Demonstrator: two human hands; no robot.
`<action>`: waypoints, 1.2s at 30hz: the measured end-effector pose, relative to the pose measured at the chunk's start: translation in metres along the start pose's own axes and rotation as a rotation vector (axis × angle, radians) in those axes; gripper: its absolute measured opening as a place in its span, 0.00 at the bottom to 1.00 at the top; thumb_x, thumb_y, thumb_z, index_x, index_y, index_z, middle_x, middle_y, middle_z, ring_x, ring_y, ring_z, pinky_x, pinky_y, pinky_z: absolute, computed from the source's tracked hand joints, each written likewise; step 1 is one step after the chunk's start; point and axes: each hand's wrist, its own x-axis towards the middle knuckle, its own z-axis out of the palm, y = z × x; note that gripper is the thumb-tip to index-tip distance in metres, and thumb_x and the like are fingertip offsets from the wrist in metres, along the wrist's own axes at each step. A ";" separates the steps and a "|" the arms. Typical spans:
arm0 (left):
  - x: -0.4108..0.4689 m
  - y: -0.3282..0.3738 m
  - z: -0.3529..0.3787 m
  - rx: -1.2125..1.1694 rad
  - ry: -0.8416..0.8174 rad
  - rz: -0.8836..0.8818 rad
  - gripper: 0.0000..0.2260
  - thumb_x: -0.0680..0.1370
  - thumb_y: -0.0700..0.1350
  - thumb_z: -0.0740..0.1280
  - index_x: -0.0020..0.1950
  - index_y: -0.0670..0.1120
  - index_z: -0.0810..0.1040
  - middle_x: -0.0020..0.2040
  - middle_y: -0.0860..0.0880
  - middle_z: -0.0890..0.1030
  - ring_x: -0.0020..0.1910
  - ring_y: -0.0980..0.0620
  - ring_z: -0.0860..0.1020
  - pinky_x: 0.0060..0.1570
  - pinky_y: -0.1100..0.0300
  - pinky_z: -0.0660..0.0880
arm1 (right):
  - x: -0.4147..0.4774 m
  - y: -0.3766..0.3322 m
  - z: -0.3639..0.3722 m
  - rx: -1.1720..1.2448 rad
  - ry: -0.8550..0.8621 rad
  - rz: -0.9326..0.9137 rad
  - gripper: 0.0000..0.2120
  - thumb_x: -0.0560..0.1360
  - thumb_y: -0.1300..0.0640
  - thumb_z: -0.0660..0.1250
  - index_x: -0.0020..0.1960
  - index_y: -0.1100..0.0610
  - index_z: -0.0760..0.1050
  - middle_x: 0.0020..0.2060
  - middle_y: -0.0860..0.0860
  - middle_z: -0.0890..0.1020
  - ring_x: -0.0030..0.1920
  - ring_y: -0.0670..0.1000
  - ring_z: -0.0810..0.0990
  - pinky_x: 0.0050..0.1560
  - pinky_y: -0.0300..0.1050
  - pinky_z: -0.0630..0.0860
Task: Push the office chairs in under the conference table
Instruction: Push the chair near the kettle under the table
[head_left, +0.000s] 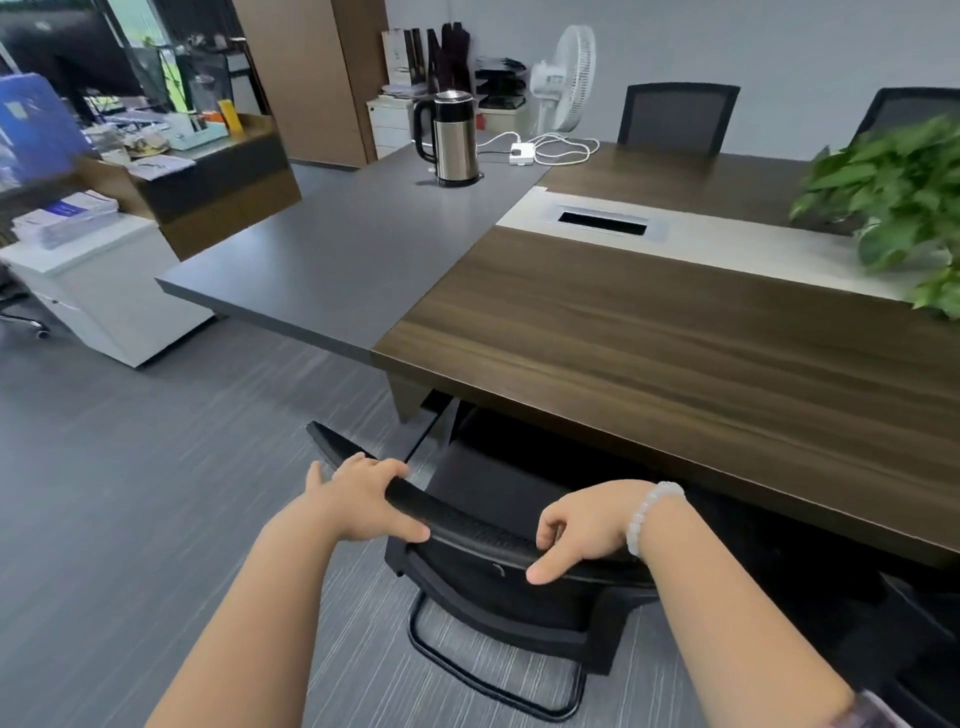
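Note:
A black mesh office chair (483, 535) stands at the near side of the conference table (675, 353), its seat partly under the wood-grain top. My left hand (363, 496) grips the top edge of the chair's backrest at its left. My right hand (582, 525), with a white bead bracelet at the wrist, grips the same edge further right. Two more black chairs (675, 117) (909, 111) stand at the table's far side against the wall. Another dark chair (924, 623) is partly visible at the lower right.
A steel kettle (453, 137) and a white power strip (522, 154) with cables sit on the table's grey end. A potted plant (898, 202) stands at the right. A white cabinet (98, 296) and cluttered desk are at the left, a fan (569, 78) behind. Grey carpet lies to my left.

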 end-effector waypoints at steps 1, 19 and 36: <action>0.005 -0.003 -0.002 0.026 -0.055 0.025 0.34 0.70 0.62 0.69 0.73 0.56 0.61 0.76 0.50 0.60 0.77 0.49 0.46 0.70 0.38 0.35 | 0.002 0.000 0.000 0.021 -0.003 0.012 0.29 0.67 0.34 0.70 0.61 0.50 0.75 0.60 0.49 0.79 0.58 0.51 0.77 0.63 0.47 0.72; 0.067 -0.036 -0.014 0.353 0.077 0.710 0.33 0.60 0.79 0.54 0.50 0.57 0.76 0.48 0.60 0.78 0.48 0.58 0.75 0.51 0.59 0.72 | -0.003 -0.037 0.075 0.295 0.789 0.314 0.29 0.57 0.23 0.62 0.49 0.40 0.78 0.40 0.41 0.77 0.48 0.43 0.74 0.51 0.38 0.64; 0.103 -0.019 -0.035 0.315 0.092 0.779 0.31 0.60 0.78 0.57 0.48 0.56 0.75 0.45 0.60 0.79 0.44 0.60 0.76 0.47 0.61 0.73 | 0.017 -0.015 0.060 0.237 0.994 0.388 0.34 0.48 0.15 0.53 0.38 0.40 0.73 0.38 0.39 0.78 0.46 0.40 0.74 0.49 0.37 0.69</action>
